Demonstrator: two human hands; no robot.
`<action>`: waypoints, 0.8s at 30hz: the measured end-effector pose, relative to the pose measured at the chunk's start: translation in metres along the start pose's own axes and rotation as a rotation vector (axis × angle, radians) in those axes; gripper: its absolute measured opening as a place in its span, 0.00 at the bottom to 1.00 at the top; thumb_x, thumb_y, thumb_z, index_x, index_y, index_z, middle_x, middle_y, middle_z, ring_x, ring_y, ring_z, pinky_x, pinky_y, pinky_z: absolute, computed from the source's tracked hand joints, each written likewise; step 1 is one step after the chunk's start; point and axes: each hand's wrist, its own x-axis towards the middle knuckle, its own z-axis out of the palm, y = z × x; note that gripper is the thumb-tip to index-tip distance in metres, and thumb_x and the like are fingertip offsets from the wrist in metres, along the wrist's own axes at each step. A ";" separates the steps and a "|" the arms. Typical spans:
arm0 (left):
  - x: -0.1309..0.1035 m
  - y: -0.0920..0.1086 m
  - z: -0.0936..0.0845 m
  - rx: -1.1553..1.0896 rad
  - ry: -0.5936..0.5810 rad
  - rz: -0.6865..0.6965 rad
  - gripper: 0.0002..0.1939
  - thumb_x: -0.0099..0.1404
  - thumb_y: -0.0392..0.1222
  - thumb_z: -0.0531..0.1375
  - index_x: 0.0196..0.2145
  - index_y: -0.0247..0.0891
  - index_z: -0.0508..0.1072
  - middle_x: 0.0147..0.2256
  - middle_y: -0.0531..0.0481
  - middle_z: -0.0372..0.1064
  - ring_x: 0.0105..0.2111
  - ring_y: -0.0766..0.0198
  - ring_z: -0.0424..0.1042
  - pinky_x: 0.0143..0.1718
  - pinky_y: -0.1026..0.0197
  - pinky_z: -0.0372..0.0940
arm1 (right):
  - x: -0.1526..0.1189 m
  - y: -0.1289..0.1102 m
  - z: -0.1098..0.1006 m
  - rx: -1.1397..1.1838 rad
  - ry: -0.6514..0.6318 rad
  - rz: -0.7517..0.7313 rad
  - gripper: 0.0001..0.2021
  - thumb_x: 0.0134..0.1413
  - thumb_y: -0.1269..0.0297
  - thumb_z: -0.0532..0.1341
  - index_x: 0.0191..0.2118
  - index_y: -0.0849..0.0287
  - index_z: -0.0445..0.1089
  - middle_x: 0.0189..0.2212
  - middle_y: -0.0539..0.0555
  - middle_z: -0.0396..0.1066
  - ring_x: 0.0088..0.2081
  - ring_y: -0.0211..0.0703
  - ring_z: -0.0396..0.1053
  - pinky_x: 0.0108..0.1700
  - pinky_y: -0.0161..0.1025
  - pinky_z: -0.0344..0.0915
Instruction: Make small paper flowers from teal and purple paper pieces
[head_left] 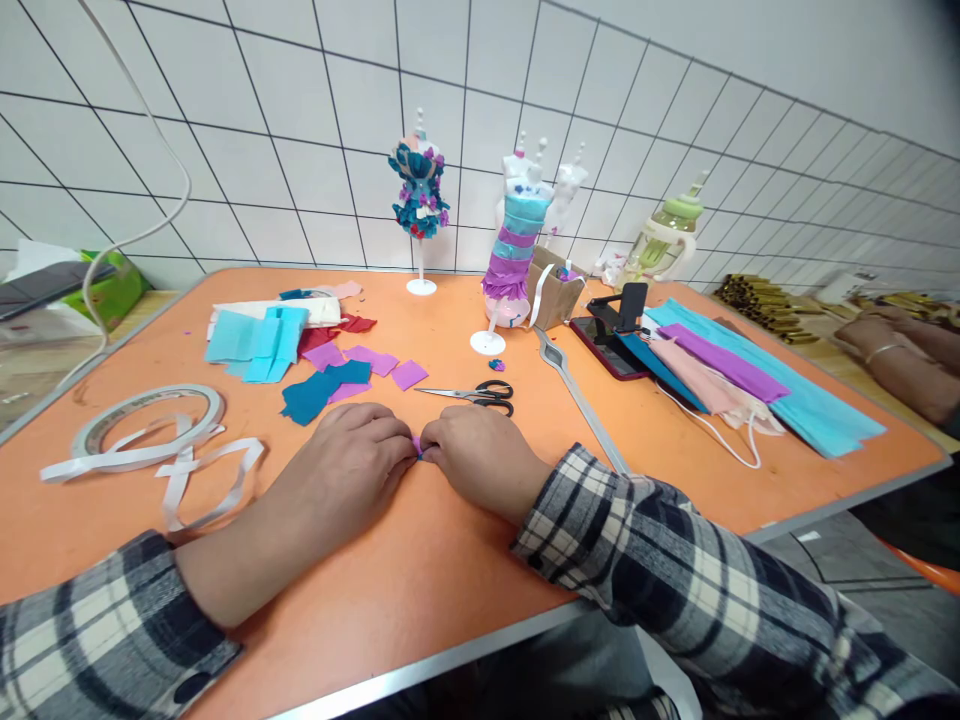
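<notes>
My left hand (358,455) and my right hand (476,455) meet over the orange table, fingertips pinched together on a small purple and blue piece of crepe paper (417,448). Most of that piece is hidden by my fingers. Just beyond them lie black-handled scissors (476,395), blades pointing left. Teal paper pieces (324,390) and purple paper squares (409,375) are spread behind my left hand. A small teal and purple paper bit (496,365) sits past the scissors.
Dress forms in paper dresses (421,190) (517,235) stand at the back. A tape roll (150,425) with loose strips lies left. Right are a phone (607,350), folded crepe paper (795,390), a bottle (667,240) and another person's arms (911,360).
</notes>
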 end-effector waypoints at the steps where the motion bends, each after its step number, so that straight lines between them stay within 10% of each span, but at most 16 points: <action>1: 0.000 0.000 0.000 -0.007 -0.013 -0.003 0.14 0.72 0.38 0.55 0.36 0.40 0.81 0.36 0.45 0.82 0.41 0.50 0.76 0.44 0.48 0.64 | 0.000 0.000 0.000 0.004 0.006 -0.006 0.13 0.71 0.64 0.55 0.42 0.57 0.78 0.38 0.57 0.77 0.39 0.48 0.74 0.32 0.39 0.59; 24: 0.002 0.000 0.003 -0.062 -0.053 -0.049 0.13 0.70 0.36 0.56 0.35 0.38 0.81 0.34 0.45 0.81 0.38 0.49 0.77 0.42 0.46 0.67 | -0.005 -0.005 -0.004 0.063 -0.025 0.074 0.16 0.68 0.53 0.60 0.47 0.58 0.79 0.42 0.57 0.77 0.43 0.49 0.74 0.38 0.40 0.64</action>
